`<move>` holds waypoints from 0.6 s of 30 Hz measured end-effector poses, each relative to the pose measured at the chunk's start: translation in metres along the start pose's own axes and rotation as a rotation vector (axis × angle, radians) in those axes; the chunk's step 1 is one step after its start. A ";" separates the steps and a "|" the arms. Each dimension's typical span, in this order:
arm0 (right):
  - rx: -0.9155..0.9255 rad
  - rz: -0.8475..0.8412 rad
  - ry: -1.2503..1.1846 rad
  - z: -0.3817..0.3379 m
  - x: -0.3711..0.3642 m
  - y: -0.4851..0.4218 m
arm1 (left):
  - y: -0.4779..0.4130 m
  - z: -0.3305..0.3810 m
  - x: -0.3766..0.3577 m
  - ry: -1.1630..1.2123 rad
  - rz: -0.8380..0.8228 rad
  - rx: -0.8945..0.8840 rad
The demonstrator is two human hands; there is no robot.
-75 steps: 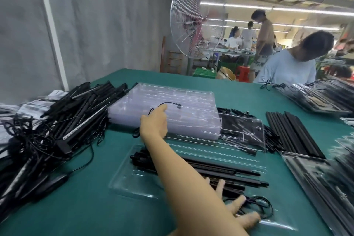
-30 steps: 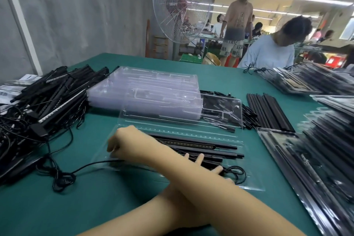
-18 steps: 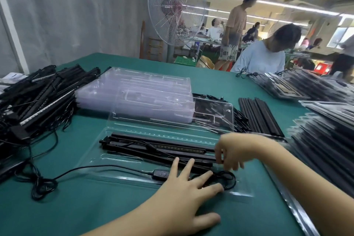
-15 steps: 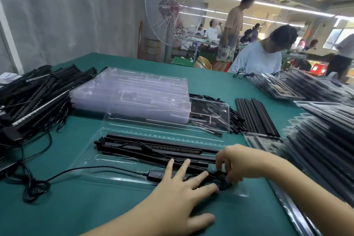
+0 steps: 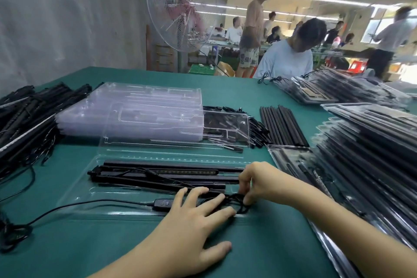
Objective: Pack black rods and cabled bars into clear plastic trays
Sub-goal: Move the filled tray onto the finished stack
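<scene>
A: Front edge?
B: Bare cloth (image 5: 270,244) between the forearms; open from the front.
A: Left?
B: Bar heap (image 5: 22,119) fills the left edge; cable (image 5: 94,201) crosses the cloth from there into the tray (image 5: 74,192); bare strip between heap and tray, behind the cable.
A: Right?
B: Packed stack (image 5: 372,153) rises just beside the right forearm; tight.
A: Behind?
B: Tray stack (image 5: 146,115) near the tray's far rim; loose rods (image 5: 282,126) between it and the packed stack; bare cloth beyond.
A: Over the tray?
B: Left hand (image 5: 191,228) flat across the near rim; right hand (image 5: 259,185) pinching the cable at the right end; left half open from above.
</scene>
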State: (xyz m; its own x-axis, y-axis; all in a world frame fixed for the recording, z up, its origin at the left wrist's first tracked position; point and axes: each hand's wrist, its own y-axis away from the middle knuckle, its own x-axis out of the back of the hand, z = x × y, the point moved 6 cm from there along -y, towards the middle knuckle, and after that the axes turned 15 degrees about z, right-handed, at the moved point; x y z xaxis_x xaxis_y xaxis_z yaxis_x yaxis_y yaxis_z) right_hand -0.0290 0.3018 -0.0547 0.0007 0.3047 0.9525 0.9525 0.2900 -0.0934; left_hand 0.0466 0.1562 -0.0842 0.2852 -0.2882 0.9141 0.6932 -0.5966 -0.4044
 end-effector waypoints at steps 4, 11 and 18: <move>-0.005 -0.018 -0.093 0.006 0.001 0.001 | -0.002 0.012 -0.003 0.010 -0.016 -0.091; -0.028 -0.105 -0.108 0.009 0.001 -0.003 | -0.012 0.019 -0.006 -0.041 -0.144 -0.066; -0.038 -0.154 -0.045 0.001 0.002 -0.004 | -0.027 0.030 -0.003 -0.100 -0.041 0.038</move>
State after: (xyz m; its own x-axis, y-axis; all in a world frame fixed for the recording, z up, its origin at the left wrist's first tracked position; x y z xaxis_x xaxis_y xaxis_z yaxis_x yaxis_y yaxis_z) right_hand -0.0336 0.3024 -0.0525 -0.1591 0.2994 0.9408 0.9510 0.3023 0.0646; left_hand 0.0474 0.1954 -0.0750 0.3193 -0.1864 0.9291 0.7298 -0.5770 -0.3666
